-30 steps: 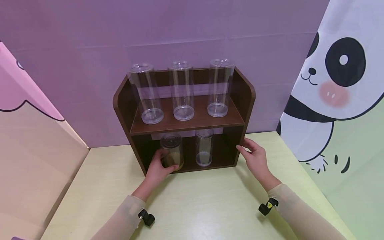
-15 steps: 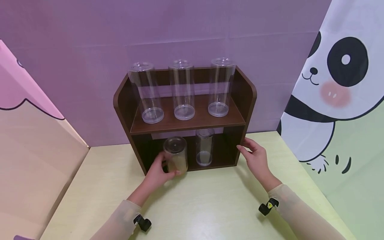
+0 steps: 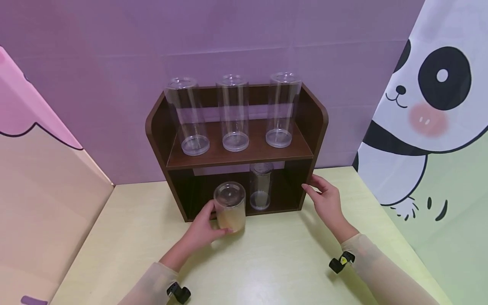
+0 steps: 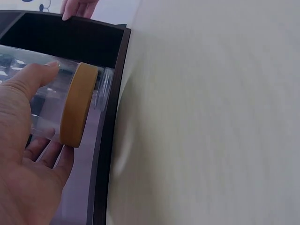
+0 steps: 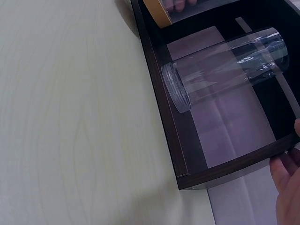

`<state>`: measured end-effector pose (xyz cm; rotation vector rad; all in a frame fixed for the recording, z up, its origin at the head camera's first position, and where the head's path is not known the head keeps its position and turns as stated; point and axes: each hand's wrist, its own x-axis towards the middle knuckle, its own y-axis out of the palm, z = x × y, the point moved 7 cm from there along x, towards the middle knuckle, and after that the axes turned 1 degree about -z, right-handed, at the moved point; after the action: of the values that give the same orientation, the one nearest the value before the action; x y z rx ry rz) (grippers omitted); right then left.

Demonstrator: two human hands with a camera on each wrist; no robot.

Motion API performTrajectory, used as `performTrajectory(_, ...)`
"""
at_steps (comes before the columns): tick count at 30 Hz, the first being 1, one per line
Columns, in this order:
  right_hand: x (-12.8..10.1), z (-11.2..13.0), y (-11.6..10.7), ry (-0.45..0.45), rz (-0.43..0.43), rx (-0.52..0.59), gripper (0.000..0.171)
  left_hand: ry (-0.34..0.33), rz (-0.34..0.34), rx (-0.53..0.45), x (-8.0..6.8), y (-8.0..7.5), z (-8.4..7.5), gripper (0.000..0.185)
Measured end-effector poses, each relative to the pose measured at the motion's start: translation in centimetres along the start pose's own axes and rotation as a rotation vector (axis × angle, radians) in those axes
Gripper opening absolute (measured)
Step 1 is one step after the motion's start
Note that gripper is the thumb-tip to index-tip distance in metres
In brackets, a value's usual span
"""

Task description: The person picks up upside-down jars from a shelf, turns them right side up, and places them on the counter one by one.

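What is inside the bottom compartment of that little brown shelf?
One clear jar stands in the shelf's lower compartment. The left hand holds another jar with a tan base before it, hiding part of the compartment.

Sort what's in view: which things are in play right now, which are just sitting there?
In play: left hand gripping the tan-based jar; right hand on the shelf unit.

Idle: three tall clear jars on top; clear jar inside; table.

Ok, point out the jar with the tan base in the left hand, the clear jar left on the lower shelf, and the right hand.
jar with the tan base (image 3: 230, 206), head view, clear side wall.
clear jar (image 3: 261, 186), head view, mid body.
right hand (image 3: 324, 201), head view, back of hand.
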<state>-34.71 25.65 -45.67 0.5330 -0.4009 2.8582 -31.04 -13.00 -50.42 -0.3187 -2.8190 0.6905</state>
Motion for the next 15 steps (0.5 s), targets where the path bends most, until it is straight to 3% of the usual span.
performTrajectory(9, 0.0, 0.2, -0.1, -0.017, -0.003, -0.020, 0.038, 0.047, 0.056, -0.039, -1.0, 1.1, -1.0, 0.085)
performTrajectory(15, -0.1, 0.1, 0.0, 0.007, -0.002, -0.012, 0.040, 0.031, 0.075, -0.039, -1.4, 1.3, -1.0, 0.087)
